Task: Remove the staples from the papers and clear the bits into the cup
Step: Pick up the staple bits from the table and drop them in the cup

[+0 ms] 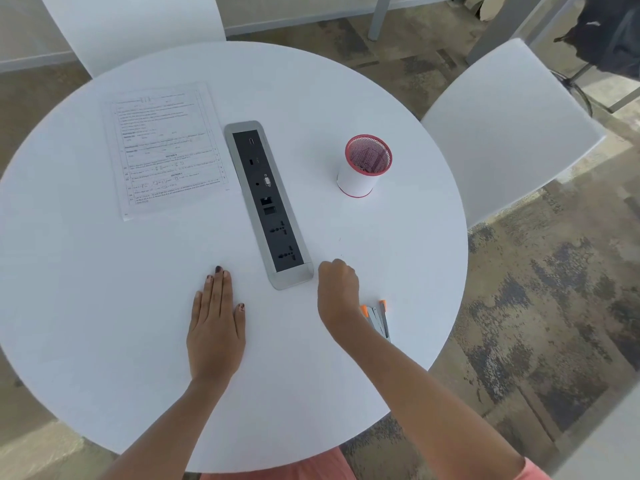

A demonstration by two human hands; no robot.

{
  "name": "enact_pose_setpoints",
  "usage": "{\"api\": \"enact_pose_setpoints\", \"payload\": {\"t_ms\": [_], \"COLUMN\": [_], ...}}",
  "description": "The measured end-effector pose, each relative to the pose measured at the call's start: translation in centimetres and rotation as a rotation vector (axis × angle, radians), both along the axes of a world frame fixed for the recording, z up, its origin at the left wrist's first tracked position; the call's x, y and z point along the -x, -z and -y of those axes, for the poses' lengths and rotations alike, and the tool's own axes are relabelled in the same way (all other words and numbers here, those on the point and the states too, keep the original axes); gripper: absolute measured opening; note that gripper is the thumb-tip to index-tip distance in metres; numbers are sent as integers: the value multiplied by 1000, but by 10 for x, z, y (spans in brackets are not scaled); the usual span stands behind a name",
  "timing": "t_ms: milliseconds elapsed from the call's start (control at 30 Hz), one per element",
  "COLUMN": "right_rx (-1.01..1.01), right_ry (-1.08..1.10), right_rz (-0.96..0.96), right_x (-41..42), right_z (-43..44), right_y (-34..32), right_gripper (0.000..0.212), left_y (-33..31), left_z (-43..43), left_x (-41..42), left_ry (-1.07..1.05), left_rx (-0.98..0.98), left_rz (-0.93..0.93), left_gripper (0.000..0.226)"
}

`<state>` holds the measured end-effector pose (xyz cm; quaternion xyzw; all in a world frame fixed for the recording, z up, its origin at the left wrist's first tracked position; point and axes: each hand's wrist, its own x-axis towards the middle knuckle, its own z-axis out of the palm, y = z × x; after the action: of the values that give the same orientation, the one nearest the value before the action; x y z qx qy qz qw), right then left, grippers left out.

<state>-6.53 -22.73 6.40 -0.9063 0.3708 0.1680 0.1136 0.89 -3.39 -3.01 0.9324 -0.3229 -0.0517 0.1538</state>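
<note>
**Inspector:** Position of the left hand?

**Recorder:** The left hand (216, 327) lies palm down on the round white table (104, 289), towards its near edge. The fingers are straight and pressed together, the thumb is slightly out, and the forearm runs back to the near edge. It holds nothing.

**Inspector:** And the right?

**Recorder:** The right hand (337, 292) is knuckles up, just beside the near end of the long grey and black socket panel (268, 202) set across the table's centre. Its fingers are curled under, with the tips hidden. I cannot tell whether they pinch anything.

**Inspector:** Location of the task items?

**Recorder:** The printed white papers (166, 150) lie flat at the far left of the table, left of the panel and well apart from both hands. The white cup with a red mesh rim (360, 174) stands upright on the far right side, apart from the panel. A metal staple remover with orange tips (379, 318) lies near the right edge, just beside the right wrist and partly hidden by it.

**Inspector:** Staple bits?

**Recorder:** There are faint specks beyond the right hand, too small to identify.
</note>
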Motion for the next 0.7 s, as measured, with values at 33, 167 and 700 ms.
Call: {"api": "enact_pose_setpoints", "payload": {"t_ms": [33,167,700], "right_rx": [-13,-11,-28], "right_ry": [14,31,199], "right_rz": [-5,-52,49], "right_x": [-2,-5,2], "right_z": [1,4,8], "right_y": [-2,-5,14], "right_gripper": [48,49,28], "left_y": [0,0,0], "left_z": [0,0,-1], "left_x": [0,0,1], "left_ry": [-1,4,2], "left_rx": [3,16,14], "left_rz": [-2,-2,3], "left_gripper": [58,58,58]}}
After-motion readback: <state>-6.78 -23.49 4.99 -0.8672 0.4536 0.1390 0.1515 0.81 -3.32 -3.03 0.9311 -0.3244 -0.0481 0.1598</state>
